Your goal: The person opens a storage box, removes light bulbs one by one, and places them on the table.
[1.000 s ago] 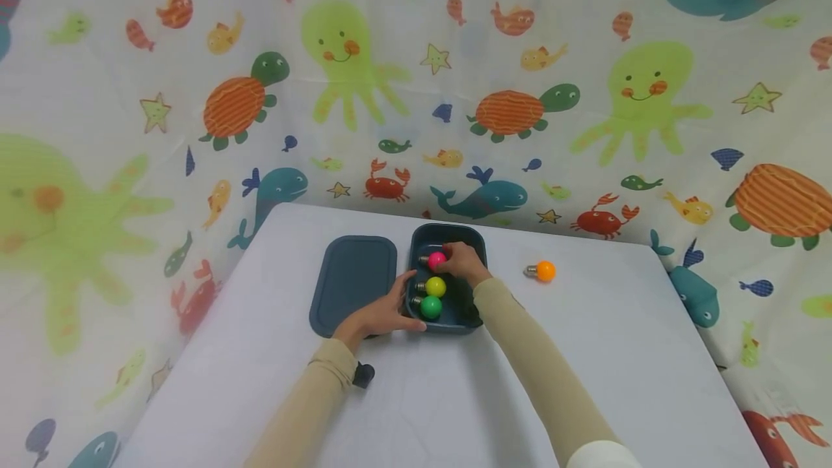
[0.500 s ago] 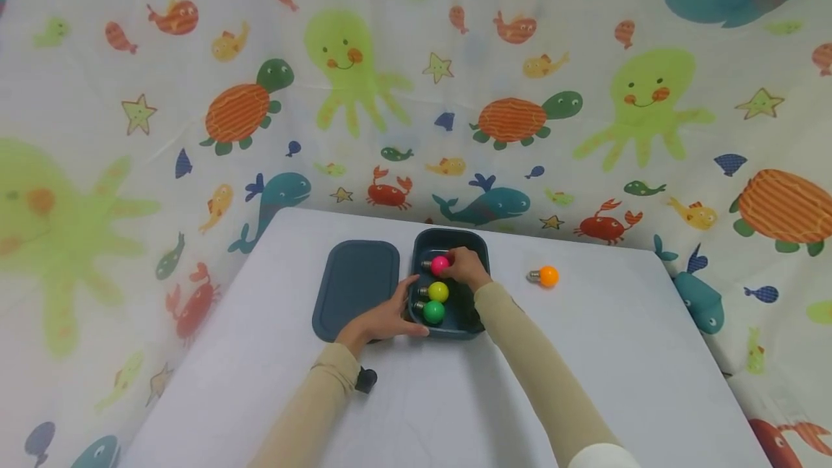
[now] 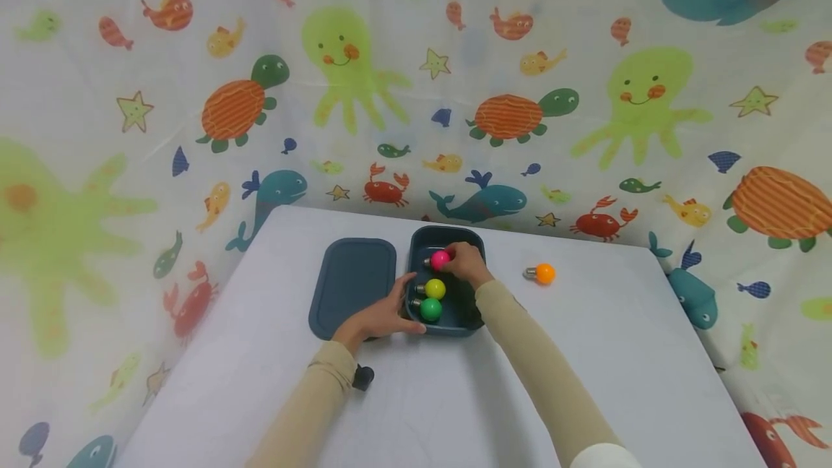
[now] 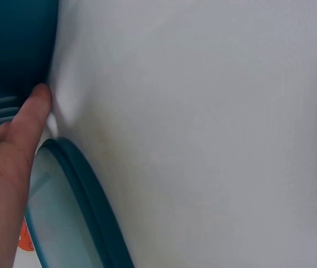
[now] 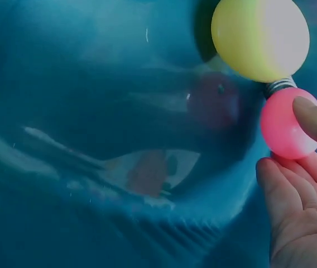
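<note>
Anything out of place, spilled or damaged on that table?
No spill or damage shows. Only the orange bulb stands out: it lies on the table outside the box, while the yellow bulb and green bulb lie inside.

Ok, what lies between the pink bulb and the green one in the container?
The yellow bulb lies between the pink bulb, which the right hand pinches, and the green bulb; the head view shows this.

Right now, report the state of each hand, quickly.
Left hand: open, fingers against the side of the dark blue box.
Right hand: closed, pinching the pink bulb between thumb and fingers.
</note>
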A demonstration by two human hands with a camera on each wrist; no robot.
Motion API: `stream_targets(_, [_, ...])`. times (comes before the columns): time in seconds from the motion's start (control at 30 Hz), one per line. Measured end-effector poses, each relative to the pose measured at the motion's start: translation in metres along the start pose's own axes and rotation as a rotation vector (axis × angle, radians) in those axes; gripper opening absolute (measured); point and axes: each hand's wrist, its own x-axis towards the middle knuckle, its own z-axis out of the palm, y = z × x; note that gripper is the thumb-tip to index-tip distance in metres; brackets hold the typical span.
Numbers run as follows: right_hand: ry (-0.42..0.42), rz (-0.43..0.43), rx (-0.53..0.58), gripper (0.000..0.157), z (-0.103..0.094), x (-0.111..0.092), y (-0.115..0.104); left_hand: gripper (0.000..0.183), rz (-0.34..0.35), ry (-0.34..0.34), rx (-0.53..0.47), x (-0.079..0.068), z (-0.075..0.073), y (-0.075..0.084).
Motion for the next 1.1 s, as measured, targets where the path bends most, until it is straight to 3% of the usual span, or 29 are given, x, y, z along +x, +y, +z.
stream_targets(0.2, [0.049,0.003,0.089,0.052,-0.012,-0.005,0.006,0.109,0.013,-0.001,0.008,-0.001,0.001,0.000])
stream_targets(0.53, [0.069,0.013,0.494,0.056,-0.039,-0.025,0.025,0.108,0.011,0.002,0.002,-0.004,0.002,0.004])
stream_targets(0.9, [0.149,0.007,0.680,0.063,-0.053,-0.046,0.063,0.108,0.024,-0.001,-0.030,-0.003,0.004,0.004])
stream_targets(1.1, [0.193,0.026,0.707,0.065,-0.058,-0.060,0.086,0.107,0.015,-0.007,-0.018,-0.002,0.003,0.002])
